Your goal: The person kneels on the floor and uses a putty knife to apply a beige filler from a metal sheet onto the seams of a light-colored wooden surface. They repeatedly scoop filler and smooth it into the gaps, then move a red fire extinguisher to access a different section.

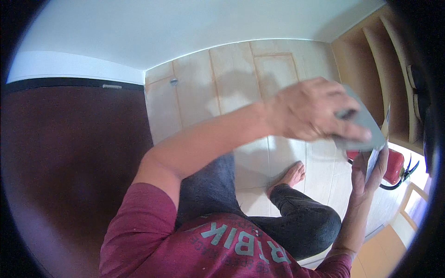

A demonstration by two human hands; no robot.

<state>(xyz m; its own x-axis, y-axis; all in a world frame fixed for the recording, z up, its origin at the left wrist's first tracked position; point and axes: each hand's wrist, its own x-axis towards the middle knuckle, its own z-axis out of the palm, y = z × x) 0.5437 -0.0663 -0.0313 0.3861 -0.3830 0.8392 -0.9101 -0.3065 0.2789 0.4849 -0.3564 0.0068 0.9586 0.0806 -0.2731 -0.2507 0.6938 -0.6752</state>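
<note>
My left hand [320, 111] reaches across to the right, its fingers closed around a flat, rounded grey object [366, 132] whose kind I cannot make out. Slight motion blur softens both. Just below, my right hand [371, 171] is raised with its fingers closed on a thin, pale, upright sheet-like thing [372, 162], perhaps paper or a booklet. The grey object's lower edge is close to this thing; whether they touch I cannot tell. Part of the right hand's grip is hidden behind what it holds.
A red fire extinguisher [395, 167] with a black hose stands behind my right hand. Wooden shelves [371, 69] holding dark items rise at the right. A dark brown door or panel [74, 162] fills the left. A small round metal fitting [174, 82] sits on the tiled floor [194, 106].
</note>
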